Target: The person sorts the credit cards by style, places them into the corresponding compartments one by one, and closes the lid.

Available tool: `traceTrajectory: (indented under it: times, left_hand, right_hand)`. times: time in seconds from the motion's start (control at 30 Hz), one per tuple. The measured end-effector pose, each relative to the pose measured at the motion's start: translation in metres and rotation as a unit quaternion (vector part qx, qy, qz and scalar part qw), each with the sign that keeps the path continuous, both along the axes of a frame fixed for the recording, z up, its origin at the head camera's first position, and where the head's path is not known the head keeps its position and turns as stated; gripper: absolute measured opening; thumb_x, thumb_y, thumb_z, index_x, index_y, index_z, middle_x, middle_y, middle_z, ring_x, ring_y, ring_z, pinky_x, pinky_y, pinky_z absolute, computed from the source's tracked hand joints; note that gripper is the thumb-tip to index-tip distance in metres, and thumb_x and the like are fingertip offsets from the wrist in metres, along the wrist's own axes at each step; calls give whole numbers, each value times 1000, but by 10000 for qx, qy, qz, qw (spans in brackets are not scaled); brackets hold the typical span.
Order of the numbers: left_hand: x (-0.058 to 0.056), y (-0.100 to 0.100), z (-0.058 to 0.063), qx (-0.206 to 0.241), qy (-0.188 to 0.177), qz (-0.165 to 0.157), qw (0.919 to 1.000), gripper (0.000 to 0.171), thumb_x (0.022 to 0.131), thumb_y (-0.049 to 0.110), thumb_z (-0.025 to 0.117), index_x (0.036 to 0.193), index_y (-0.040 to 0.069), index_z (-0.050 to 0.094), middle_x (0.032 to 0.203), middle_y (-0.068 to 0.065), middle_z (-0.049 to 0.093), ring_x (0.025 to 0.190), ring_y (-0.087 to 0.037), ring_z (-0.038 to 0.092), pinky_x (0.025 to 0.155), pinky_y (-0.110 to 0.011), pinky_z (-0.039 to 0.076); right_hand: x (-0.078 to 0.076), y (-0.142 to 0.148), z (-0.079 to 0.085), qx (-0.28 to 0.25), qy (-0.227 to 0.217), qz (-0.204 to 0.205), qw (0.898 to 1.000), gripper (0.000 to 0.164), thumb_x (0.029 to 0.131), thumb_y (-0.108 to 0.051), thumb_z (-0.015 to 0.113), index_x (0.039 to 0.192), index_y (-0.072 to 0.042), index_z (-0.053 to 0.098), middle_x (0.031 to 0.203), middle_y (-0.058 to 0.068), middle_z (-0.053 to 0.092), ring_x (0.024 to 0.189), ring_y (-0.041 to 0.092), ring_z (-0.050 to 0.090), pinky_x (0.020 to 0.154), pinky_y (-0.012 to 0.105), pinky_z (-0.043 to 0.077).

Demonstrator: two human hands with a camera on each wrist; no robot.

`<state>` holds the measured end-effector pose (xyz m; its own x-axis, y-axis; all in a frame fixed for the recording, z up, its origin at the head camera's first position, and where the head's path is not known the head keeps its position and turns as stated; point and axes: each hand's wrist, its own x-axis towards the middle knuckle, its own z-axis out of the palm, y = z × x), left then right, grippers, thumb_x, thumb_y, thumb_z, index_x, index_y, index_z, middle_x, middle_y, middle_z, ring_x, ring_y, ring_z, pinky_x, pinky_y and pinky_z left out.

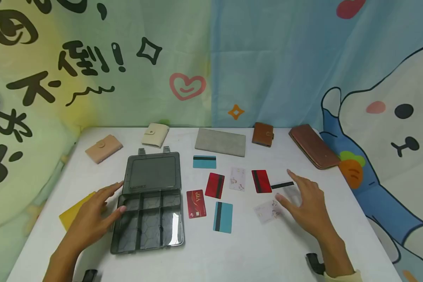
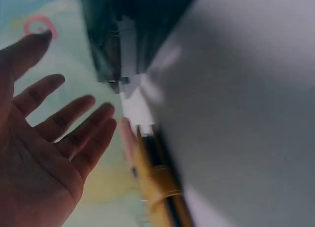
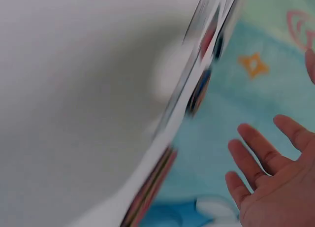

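In the head view my left hand [image 1: 91,217] is at the left side of a grey translucent plastic compartment box [image 1: 151,221], fingers loosely extended; whether they touch it I cannot tell. The box's lid [image 1: 152,172] lies folded back, and its compartments look bare. My right hand [image 1: 306,205] hovers with fingers spread beside a clear printed card [image 1: 268,211] and a clear card with a black stripe [image 1: 282,185]. Nearby lie red cards [image 1: 261,181], a red VIP card [image 1: 196,203], blue striped cards [image 1: 223,217] and another clear card [image 1: 237,179]. Both palms hold nothing in the wrist views.
A yellow wallet [image 1: 74,209] lies partly behind my left hand. Along the back are a pink wallet [image 1: 103,149], a cream wallet [image 1: 155,135], a grey wallet [image 1: 220,142], a small brown wallet [image 1: 262,134] and a long brown wallet [image 1: 313,147]. A printed curtain [image 1: 268,70] hangs behind.
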<state>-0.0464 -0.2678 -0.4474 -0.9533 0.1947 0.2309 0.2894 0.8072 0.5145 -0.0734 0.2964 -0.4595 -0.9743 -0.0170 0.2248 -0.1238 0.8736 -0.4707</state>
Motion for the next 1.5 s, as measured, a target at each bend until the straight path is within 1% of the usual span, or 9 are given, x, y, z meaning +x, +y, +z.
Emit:
traceTrajectory:
  times: [0.1,0.23,0.37,0.5,0.67,0.8,1.0,1.17,1.5]
  left_hand:
    - [4,-3,-11,333,-22,141,9993,69,87,15,78,149,21,48,137,-8,60,107,-24,63,82,-30,54]
    - [8,-3,-21,727,13,165,9972,67,84,1,77,145,15,52,129,-10,63,91,-8,64,74,-14,51]
    - [9,1,-25,953,-90,100,9954,68,84,-6,75,145,14,53,120,-11,60,84,0,61,70,-16,53]
    - [9,3,-26,982,-152,138,9950,66,84,-7,74,144,12,53,113,-10,56,82,-1,59,69,-17,53]
    - [11,3,-27,1002,-260,213,9944,63,85,-5,73,144,9,54,107,-10,53,84,0,58,70,-17,54]
    - [14,3,-28,1048,-303,279,9936,63,86,-4,73,144,10,53,105,-10,54,85,1,58,71,-17,54]
    - [19,1,-27,1009,-421,373,9933,64,87,-1,74,146,11,51,104,-9,54,85,4,58,71,-18,55]
    - [23,-1,-27,997,-478,431,9929,65,87,2,74,147,12,50,105,-7,57,87,5,57,74,-17,54]
    - [27,0,-29,1248,-181,323,9915,67,83,-5,75,145,10,53,101,-5,61,84,4,58,74,-9,48]
  right_hand:
    - [-1,-27,-3,-279,-139,358,9989,81,80,-38,83,151,-27,44,140,14,56,130,37,44,106,70,26]
    - [-1,-63,-4,-535,-416,842,9941,74,77,-37,86,143,-31,53,128,2,64,121,25,52,107,63,32]
    - [-3,-97,-3,-607,-692,1311,9871,69,76,-40,87,138,-33,57,121,-5,66,113,16,56,105,55,37]
    - [-7,-126,-2,-539,-1012,1673,9792,68,74,-42,88,135,-34,59,116,-6,66,109,15,58,102,48,41]
    - [-14,-154,-1,-305,-1278,1971,9715,65,74,-43,87,133,-30,62,120,-5,63,114,16,55,108,51,39]
    - [-21,-172,-2,40,-1211,2118,9698,66,73,-44,87,132,-27,63,123,-3,61,116,16,52,105,50,41]
    - [-31,-194,-5,666,-987,2194,9683,69,68,-50,88,129,-26,65,112,-2,58,106,14,49,90,38,45]
    - [-37,-206,-7,998,-1014,2196,9652,71,67,-51,89,127,-23,66,107,-1,56,100,13,46,84,33,43]
    - [-43,-213,-10,999,-1116,2136,9654,66,63,-42,94,113,-17,60,105,2,54,105,18,45,87,36,43]
